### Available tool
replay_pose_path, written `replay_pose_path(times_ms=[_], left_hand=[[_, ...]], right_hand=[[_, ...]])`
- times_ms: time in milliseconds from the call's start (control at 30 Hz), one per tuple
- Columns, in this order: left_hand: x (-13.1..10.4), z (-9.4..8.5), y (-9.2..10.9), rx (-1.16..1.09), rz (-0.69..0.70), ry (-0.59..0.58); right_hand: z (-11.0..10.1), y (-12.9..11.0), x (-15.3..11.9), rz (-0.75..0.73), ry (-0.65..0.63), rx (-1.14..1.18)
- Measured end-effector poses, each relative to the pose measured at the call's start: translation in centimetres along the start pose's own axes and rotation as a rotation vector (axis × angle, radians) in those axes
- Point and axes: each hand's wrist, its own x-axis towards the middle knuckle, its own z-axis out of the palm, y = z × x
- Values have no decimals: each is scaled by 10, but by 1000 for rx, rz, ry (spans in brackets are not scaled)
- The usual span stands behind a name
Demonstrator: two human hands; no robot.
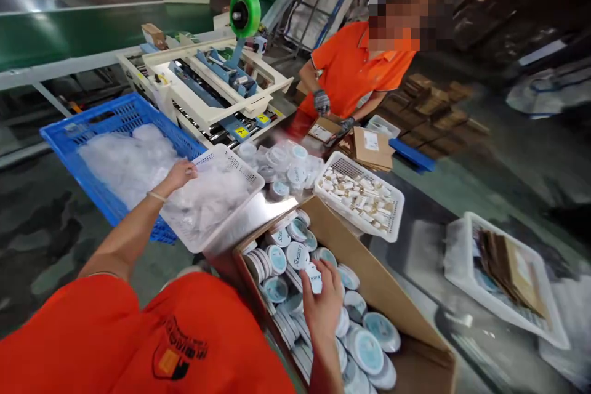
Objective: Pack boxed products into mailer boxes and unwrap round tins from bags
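My right hand (324, 298) is inside a cardboard carton (383, 283), its fingers around a round flat container (314, 278) with a printed white and pale-blue top. Many similar round containers (364, 348) fill the carton, some on edge and some flat. My left hand (181, 173) is over the edge of a white perforated basket (247, 173) heaped with thin clear plastic bags (210, 200). Its fingers are curled together; whatever they may pinch is too small to make out.
A blue crate (99, 112) of clear plastic stands left, beside a taping machine (217, 77). Bagged containers (289, 163) and a basket of small white pieces (360, 194) sit beyond the carton. A co-worker (355, 68) handles cardboard boxes opposite. A white bin (503, 283) is at right.
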Motion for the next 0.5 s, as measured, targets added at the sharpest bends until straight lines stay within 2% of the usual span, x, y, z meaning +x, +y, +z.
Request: replay_pose_path(times_ms=[133,267,400,500], left_hand=[[18,9,26,-155,96,-78],[23,18,63,-317,246,-61],[10,33,97,-517,458,-159],[-1,44,111,-608,546,-226]], right_hand=[[5,-10,-3,11,-127,95],[23,-34,9,37,-262,213],[63,-70,63,-75,-215,205],[99,-93,114,-217,-321,89]])
